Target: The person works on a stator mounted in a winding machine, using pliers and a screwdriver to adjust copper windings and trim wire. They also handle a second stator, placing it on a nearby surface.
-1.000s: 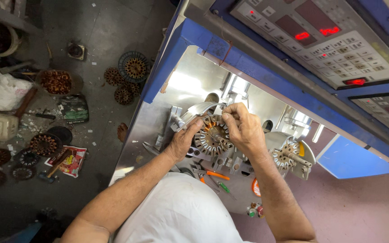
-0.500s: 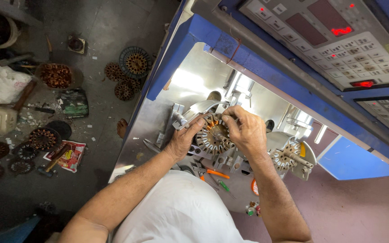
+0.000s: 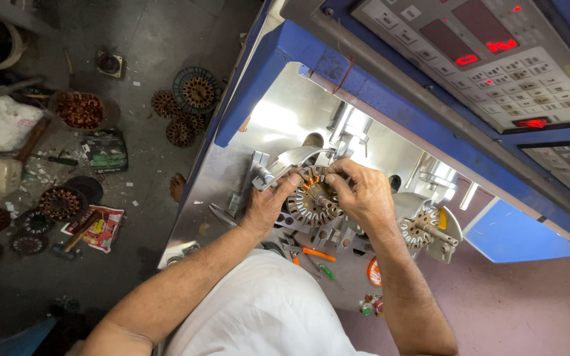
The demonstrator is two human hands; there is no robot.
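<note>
Copper-wound stator (image 3: 313,196) sits on the steel bench (image 3: 212,184) fixture. Left hand (image 3: 268,201) and right hand (image 3: 363,194) flank it, fingers grasping its rim.

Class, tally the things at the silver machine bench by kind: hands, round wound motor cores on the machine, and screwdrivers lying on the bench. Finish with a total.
Bare hands, left and right: 2
Round wound motor cores, a copper-wound one between the hands and a pale one on the right fixture: 2
Screwdrivers, orange-handled and green-handled: 2
Total: 6
</note>
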